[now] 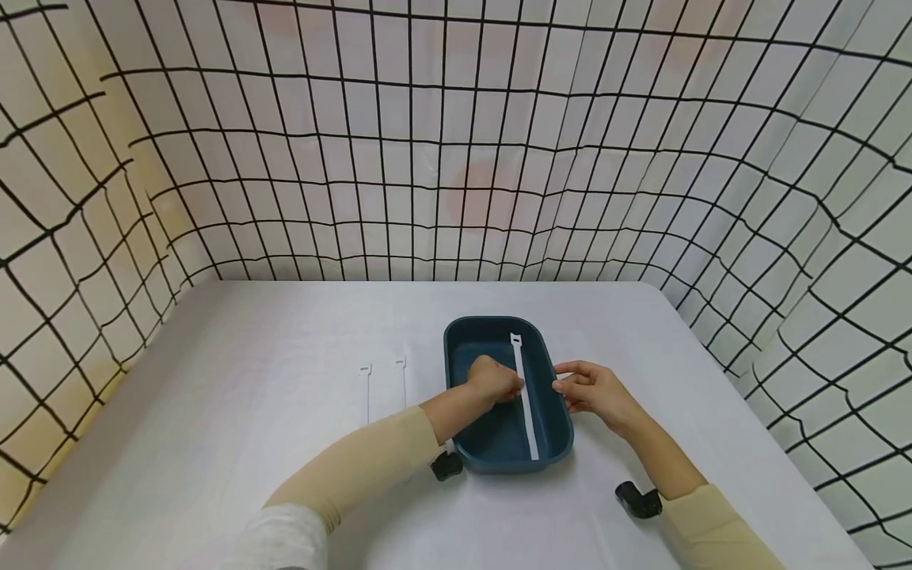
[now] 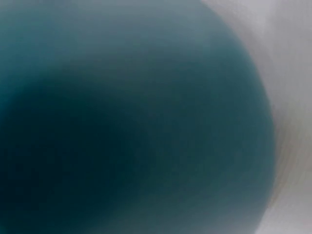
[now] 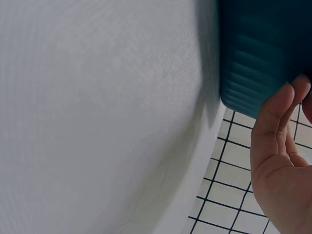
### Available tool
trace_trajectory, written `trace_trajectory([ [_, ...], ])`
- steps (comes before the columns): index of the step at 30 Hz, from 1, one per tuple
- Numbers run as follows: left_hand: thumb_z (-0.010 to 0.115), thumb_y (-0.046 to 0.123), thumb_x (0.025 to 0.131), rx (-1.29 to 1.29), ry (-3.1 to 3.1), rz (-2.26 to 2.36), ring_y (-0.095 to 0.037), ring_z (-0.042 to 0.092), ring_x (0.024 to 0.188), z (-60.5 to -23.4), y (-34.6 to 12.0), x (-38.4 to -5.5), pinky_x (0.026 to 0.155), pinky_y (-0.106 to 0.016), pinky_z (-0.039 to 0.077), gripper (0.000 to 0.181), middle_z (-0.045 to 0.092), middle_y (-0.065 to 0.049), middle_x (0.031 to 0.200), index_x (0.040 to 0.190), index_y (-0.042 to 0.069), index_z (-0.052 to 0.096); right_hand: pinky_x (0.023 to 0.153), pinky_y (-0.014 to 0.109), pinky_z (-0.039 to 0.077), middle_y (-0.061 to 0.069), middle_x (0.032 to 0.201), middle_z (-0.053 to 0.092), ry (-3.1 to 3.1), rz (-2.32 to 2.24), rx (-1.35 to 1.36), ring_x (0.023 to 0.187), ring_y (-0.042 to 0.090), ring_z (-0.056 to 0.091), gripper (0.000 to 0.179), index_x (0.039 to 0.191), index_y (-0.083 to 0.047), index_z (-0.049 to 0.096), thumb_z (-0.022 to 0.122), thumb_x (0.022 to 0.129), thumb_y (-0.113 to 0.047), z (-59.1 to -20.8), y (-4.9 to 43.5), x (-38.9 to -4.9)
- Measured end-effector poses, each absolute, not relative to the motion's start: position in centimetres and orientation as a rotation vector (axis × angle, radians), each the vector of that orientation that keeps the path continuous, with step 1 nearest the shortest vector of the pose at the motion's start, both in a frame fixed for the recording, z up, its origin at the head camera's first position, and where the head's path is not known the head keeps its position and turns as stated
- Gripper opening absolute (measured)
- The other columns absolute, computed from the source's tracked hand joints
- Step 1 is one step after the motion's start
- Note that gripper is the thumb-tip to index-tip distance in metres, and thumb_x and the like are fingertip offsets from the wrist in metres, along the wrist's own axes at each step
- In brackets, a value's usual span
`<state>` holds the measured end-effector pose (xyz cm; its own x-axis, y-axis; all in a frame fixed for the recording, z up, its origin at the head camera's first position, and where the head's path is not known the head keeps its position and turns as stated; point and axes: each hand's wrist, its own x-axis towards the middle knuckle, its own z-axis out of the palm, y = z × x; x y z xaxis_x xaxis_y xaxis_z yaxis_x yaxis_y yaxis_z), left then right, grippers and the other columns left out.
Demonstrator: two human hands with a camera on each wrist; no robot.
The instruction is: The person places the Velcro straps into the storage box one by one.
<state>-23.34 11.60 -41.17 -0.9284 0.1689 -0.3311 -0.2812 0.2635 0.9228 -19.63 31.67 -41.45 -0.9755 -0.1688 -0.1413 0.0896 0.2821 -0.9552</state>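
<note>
A white strap with a slotted head (image 1: 529,423), like a cable tie, runs lengthwise inside the dark teal plastic bin (image 1: 492,463). Reaching over the bin's left side, my left hand (image 1: 493,380) has curled fingers and pinches the strap near its middle. My right hand (image 1: 598,396) is at the bin's right rim, thumb and bent fingers against the edge. The right wrist view shows those fingers (image 3: 274,114) by the ribbed outer wall (image 3: 248,73). Blurred teal fills most of the left wrist view, hiding the left hand there.
Two similar white straps, one with its head (image 1: 366,370) and another (image 1: 400,362), lie on the white table (image 1: 285,340) left of the bin. Black wrist cameras (image 1: 638,500) sit on both forearms. Black wire mesh (image 1: 442,166) encloses the table's back and sides.
</note>
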Motion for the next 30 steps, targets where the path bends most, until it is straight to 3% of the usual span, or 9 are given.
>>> trace_trajectory([
  [7,0.075,0.003,0.083,-0.117,2.279,1.552,-0.012,0.057,0.050,-41.7,12.2,-23.7,0.053,-0.024,0.050,0.018,0.061,-0.005,0.058,0.067,0.001,0.068,0.068,0.028,0.056,0.006,0.085,0.066,2.337,-1.749,-0.050,0.068,0.016,0.059,0.048,0.129,0.010,0.048,0.066,0.095,-0.018,-41.5,31.6,-19.7],
  [18,0.075,0.003,0.082,-0.054,2.392,1.453,-0.013,0.059,0.049,-42.6,12.6,-23.9,0.050,-0.022,0.049,0.019,0.061,-0.005,0.056,0.065,0.003,0.067,0.067,0.029,0.056,0.008,0.088,0.066,2.326,-1.767,-0.092,0.068,0.016,0.060,0.049,0.133,0.013,0.044,0.063,0.096,-0.015,-41.1,31.5,-19.5],
  [30,0.071,0.004,0.079,0.085,2.577,1.299,-0.016,0.051,0.046,-43.1,12.7,-23.6,0.044,-0.027,0.042,0.029,0.050,-0.004,0.053,0.058,0.008,0.052,0.067,0.027,0.056,0.009,0.087,0.065,2.346,-1.757,-0.073,0.069,0.016,0.059,0.050,0.130,0.013,0.046,0.065,0.095,-0.017,-41.5,31.6,-19.5],
])
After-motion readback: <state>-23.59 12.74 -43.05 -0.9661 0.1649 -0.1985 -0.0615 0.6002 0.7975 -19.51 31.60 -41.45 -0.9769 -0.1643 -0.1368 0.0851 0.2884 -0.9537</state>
